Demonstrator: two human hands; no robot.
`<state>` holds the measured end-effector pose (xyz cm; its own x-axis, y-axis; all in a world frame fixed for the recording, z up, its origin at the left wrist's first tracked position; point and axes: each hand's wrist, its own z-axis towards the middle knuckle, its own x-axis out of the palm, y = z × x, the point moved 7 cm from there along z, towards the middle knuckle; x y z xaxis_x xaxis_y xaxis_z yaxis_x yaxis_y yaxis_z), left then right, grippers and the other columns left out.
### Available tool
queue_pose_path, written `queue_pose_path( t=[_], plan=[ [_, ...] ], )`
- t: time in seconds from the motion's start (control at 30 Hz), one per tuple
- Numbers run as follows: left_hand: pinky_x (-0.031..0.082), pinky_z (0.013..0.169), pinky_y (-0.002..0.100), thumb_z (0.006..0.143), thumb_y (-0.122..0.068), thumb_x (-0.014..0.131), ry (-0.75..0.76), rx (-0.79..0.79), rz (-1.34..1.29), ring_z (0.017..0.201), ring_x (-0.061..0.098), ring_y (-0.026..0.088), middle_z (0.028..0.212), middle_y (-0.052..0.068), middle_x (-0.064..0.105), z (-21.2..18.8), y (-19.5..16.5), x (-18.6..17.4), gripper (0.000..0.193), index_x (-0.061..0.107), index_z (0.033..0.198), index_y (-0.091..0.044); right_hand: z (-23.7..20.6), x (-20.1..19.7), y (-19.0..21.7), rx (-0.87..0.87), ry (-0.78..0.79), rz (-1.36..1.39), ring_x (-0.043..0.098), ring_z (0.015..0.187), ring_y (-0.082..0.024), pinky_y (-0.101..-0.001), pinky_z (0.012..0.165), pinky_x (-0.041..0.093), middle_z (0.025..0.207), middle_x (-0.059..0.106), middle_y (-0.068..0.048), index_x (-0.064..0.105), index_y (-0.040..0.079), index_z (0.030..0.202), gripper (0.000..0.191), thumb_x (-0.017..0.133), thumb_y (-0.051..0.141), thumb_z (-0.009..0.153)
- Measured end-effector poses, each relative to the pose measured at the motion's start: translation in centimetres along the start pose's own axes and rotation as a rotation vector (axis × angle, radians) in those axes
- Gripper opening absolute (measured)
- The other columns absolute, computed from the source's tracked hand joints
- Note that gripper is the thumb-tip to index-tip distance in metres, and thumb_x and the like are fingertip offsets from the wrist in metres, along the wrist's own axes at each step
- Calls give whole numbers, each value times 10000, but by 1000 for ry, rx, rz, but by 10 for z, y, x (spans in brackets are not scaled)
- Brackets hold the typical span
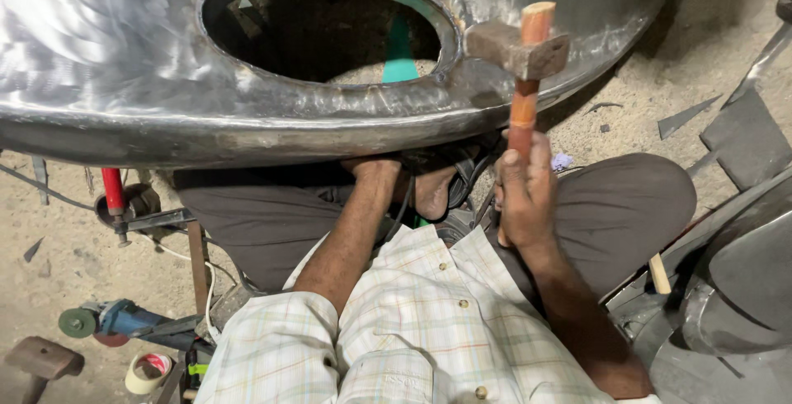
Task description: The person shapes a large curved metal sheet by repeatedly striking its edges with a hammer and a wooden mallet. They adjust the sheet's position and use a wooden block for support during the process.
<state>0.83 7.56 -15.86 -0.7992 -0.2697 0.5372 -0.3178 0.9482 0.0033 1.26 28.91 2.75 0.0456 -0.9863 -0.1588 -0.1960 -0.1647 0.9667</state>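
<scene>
Right hand (526,194) fist-wrapped around worn orange wooden handle of hammer (520,48), its blocky rusty steel head raised over the rim of the curved, brushed stainless vessel (124,58) beside the welded oval opening (326,33). Left hand (373,166) reaches under the vessel edge, fingers hidden, grip can't tell. Blue angle grinder (120,320) lies on the sandy floor (49,239).

The person wears a short-sleeved shirt (429,330) in pale cream with a faint check of green, orange and blue lines, fastened with small round buttons. Their trousers (627,206) are plain dark brown. Both forearms are bare.
</scene>
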Motion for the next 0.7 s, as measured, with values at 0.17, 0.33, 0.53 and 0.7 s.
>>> queue_pose_path(
  t=[0.17,0.33,0.53,0.7],
  plan=[
    [424,1111,570,1012,-504,372,50,-28,-57,1285,535,328,1387,127,574,5,3,-2,556,574,1348,-109,5,12,-35,190,88,-294,504,505,-58,-236,452,411,659,540,15,561,72,1268,331,500,343,1089],
    [425,1126,567,1045,-461,406,130,26,-9,1262,542,329,1368,110,590,17,0,-8,483,586,1317,-105,-1,11,-49,331,72,-179,464,472,-60,-242,407,389,657,499,35,566,79,1172,295,541,351,1061],
    [419,1126,577,1017,-488,402,131,-2,-21,1263,544,344,1357,116,592,20,0,-15,520,597,1305,-102,2,8,-42,453,72,-17,426,459,-50,-228,381,374,672,462,50,514,89,1075,271,527,360,1069],
    [393,1138,557,1011,-585,393,13,-83,-75,1281,499,326,1365,94,564,22,5,-25,584,564,1325,-123,8,1,-35,296,97,18,436,496,-43,-218,407,394,707,472,38,523,109,1135,253,520,357,1088]
  ],
)
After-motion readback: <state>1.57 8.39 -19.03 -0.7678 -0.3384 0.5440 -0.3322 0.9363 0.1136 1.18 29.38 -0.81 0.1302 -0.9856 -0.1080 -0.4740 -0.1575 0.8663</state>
